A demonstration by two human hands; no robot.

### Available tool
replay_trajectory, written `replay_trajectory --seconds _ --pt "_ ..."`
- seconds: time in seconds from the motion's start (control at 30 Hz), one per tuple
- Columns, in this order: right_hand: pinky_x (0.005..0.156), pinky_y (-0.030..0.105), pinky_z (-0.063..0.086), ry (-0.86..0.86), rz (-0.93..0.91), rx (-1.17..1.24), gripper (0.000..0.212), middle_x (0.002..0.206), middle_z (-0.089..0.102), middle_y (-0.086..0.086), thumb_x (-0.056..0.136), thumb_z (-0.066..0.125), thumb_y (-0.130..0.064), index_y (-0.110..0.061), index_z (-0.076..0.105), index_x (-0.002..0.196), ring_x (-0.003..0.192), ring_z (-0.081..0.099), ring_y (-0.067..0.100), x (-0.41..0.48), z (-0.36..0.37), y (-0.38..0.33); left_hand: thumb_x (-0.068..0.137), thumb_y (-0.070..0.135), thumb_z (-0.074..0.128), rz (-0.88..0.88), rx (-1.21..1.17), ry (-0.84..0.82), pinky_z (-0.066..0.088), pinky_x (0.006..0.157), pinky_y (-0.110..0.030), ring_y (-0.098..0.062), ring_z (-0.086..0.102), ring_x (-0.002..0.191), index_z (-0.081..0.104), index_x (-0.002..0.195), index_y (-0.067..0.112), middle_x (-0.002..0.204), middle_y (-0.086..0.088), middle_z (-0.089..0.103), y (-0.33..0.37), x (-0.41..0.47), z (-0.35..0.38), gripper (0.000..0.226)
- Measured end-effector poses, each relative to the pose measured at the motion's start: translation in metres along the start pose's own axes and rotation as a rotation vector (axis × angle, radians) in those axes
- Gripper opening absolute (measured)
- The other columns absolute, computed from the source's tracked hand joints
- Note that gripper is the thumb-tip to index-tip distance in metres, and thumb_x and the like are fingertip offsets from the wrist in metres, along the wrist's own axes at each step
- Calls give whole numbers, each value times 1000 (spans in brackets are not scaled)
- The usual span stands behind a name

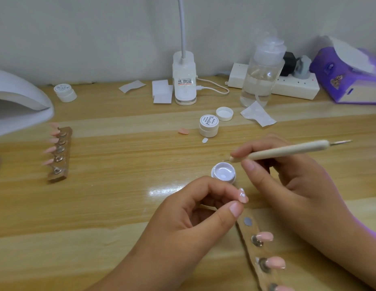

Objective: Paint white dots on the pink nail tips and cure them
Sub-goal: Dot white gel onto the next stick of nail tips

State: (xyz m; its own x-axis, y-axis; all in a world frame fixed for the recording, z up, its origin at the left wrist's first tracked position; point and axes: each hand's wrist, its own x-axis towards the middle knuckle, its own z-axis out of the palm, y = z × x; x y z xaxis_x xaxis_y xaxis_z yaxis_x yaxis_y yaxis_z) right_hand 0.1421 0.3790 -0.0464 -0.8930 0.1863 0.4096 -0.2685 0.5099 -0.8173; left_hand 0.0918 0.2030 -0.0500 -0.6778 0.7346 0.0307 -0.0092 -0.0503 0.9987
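Observation:
My left hand [195, 215] pinches a pink nail tip [243, 195] that carries white dots, between thumb and forefinger. My right hand [288, 177] grips a wooden dotting pen [288, 151], its near point just above and right of an open jar of white gel [223, 172]. Below my hands lies a brown holder strip [249, 229] with pink tips [265, 236] on metal studs. A second holder [59, 154] with several pink tips lies at the left, beside the white curing lamp [17, 101].
On the wooden table [120, 185] stand a shut gel jar [208, 125], a loose lid [224, 113], another jar [65, 92], a desk lamp base [184, 80], a clear liquid bottle [260, 76], a power strip [296, 85] and a purple tissue box [346, 76]. One loose pink tip [183, 131] lies mid-table.

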Motion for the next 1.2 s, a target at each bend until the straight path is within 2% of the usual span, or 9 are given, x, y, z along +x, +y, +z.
replay_trajectory --seconds 0.07,0.23,0.4,0.5,0.63,0.77,0.97,1.1,1.2 --pt "71 21 45 24 -10 -13 11 91 63 -5 92 59 -21 -23 66 100 78 56 19 2 0 1 75 39 68 4 2 -1 50 70 -20 -6 59 76 72 86 29 83 6 67 0 0 0 15" --pt "72 11 40 -35 -50 -150 14 93 57 -17 94 50 -33 -27 60 100 80 55 9 0 4 5 74 39 68 -2 0 2 49 70 -23 -10 57 76 71 86 28 90 -7 67 0 0 0 17" --pt "75 11 38 -80 -102 -218 14 93 52 -25 95 48 -31 -22 59 98 82 51 4 0 5 5 73 39 67 -17 -20 3 47 67 -21 -8 56 72 72 86 27 82 5 67 0 -1 1 18" --pt "75 12 37 -92 -103 -226 16 93 51 -25 95 47 -31 -21 59 99 82 50 4 1 5 6 72 40 68 -15 -3 10 47 67 -23 -10 55 72 72 86 28 81 1 65 0 -1 1 19" --pt "75 13 38 -80 -96 -211 14 93 53 -22 95 48 -31 -24 59 99 82 51 7 0 5 6 72 41 68 -18 -6 12 46 67 -23 -10 54 71 72 87 27 79 6 64 1 0 0 20" --pt "74 16 43 5 -55 -80 14 92 60 -9 94 49 -31 -26 60 102 83 55 16 0 2 4 73 39 67 -5 -16 9 47 68 -19 -7 56 73 72 87 25 81 9 67 1 0 1 20" --pt "79 16 48 191 62 296 9 89 68 -7 93 57 -21 -24 62 99 82 62 6 -4 -2 1 73 39 68 -7 -19 22 50 69 -21 -7 60 79 72 87 29 88 9 70 -2 1 0 18" --pt "80 26 55 212 147 515 19 85 68 -4 78 74 -39 -28 69 92 78 63 9 -6 -5 -1 72 41 69 -12 -13 32 49 70 -22 -9 60 78 72 86 31 85 11 69 -3 1 0 18" --pt "74 30 57 191 218 673 25 76 64 -3 69 81 -37 -24 71 88 73 62 7 -8 -2 -1 71 41 69 -11 -18 34 48 68 -23 -9 58 76 72 86 31 82 10 67 -2 2 0 18"
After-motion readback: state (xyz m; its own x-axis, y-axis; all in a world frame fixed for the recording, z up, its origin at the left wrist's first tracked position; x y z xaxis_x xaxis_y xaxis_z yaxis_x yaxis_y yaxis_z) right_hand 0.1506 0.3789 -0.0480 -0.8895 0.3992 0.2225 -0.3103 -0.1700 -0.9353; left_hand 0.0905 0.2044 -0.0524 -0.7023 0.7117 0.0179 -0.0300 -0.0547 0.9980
